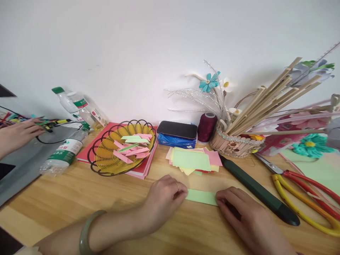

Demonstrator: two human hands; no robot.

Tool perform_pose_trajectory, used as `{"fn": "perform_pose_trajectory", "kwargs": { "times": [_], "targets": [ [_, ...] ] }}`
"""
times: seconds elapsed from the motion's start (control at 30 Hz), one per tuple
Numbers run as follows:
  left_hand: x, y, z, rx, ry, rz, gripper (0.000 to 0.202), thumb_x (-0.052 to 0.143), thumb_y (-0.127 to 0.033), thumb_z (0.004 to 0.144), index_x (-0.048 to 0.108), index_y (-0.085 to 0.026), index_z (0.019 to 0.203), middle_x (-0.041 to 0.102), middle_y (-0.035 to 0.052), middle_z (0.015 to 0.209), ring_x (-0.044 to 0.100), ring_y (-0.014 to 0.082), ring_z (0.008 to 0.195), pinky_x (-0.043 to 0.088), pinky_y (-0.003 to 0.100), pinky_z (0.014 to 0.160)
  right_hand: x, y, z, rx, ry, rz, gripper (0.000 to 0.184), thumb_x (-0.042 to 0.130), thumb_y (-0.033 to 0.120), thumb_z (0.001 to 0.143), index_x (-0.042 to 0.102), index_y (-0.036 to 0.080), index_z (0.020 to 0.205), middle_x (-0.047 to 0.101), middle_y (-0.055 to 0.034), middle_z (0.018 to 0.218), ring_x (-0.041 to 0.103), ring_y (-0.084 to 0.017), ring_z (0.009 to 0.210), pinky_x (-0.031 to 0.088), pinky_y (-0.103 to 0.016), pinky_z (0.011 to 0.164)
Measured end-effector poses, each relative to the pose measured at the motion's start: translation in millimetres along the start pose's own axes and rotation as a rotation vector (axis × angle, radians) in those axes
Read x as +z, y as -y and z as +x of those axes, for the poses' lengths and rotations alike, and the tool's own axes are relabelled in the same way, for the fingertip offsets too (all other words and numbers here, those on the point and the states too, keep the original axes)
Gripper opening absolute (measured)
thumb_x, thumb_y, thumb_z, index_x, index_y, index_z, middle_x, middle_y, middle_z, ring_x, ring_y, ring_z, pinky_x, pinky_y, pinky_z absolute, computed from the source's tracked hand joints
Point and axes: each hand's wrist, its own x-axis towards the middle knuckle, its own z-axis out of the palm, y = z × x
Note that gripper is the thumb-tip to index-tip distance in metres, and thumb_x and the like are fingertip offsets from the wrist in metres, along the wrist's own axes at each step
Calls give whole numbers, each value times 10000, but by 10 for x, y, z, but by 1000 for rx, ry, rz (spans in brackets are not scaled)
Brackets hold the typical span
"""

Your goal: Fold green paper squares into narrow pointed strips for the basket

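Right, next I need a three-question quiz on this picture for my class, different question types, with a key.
1. What are the left hand and right hand both touching?
2. True or false: the phone lies in the yellow basket.
3. Which lies closer to the right hand: the long dark green object or the maroon spool?

Key:
1. The green paper strip.
2. False; it rests on the blue packet.
3. The long dark green object.

Left hand (165, 203) and right hand (247, 214) near each other (each in a fingertip pinch).
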Motion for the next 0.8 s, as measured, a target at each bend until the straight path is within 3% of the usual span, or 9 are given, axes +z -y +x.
{"fn": "perform_pose_trajectory", "kwargs": {
  "times": [0.27, 0.4, 0.5, 0.67, 0.8],
  "targets": [
    [-3, 6, 15, 14, 8, 41, 124, 567, -105, 779, 628, -200, 730, 644, -6, 715, 566, 150, 722, 431, 242, 642, -17, -4, -74, -65, -79, -58, 215, 394, 279, 886, 605, 241, 862, 625, -29, 798, 617, -153, 722, 501, -244, 617],
    [-13, 9, 9, -106, 43, 7, 113, 593, -92, 743, 597, -181, 812, 609, -2, 757, 564, 135, 687, 437, 230, 621, 31, -16, -105, -3, -179, -134, 248, 395, 334, 886, 555, 212, 1031, 632, -17, 737, 624, -145, 636, 500, -240, 558],
    [-25, 17, -2, -179, 59, -83, 166, 613, -93, 733, 594, -187, 868, 596, -13, 774, 567, 124, 693, 442, 223, 639, 36, -41, -85, 83, -179, -83, 341, 408, 401, 873, 509, 193, 1124, 612, 26, 634, 588, -115, 491, 479, -207, 456],
    [-32, 35, -22, -224, 62, -215, 148, 617, -108, 735, 619, -205, 848, 595, -22, 779, 572, 120, 713, 437, 215, 655, -31, -37, -43, 195, -107, 115, 209, 488, 414, 824, 603, 242, 849, 633, 33, 623, 591, -116, 500, 477, -190, 460],
    [-23, 45, -41, -283, 60, -285, 69, 618, -120, 734, 599, -186, 742, 583, -26, 738, 561, 115, 683, 426, 207, 634, -50, -21, -49, 268, -12, 178, 189, 501, 375, 809, 545, 250, 674, 601, 48, 570, 564, -116, 478, 450, -197, 438]
  ]
}}
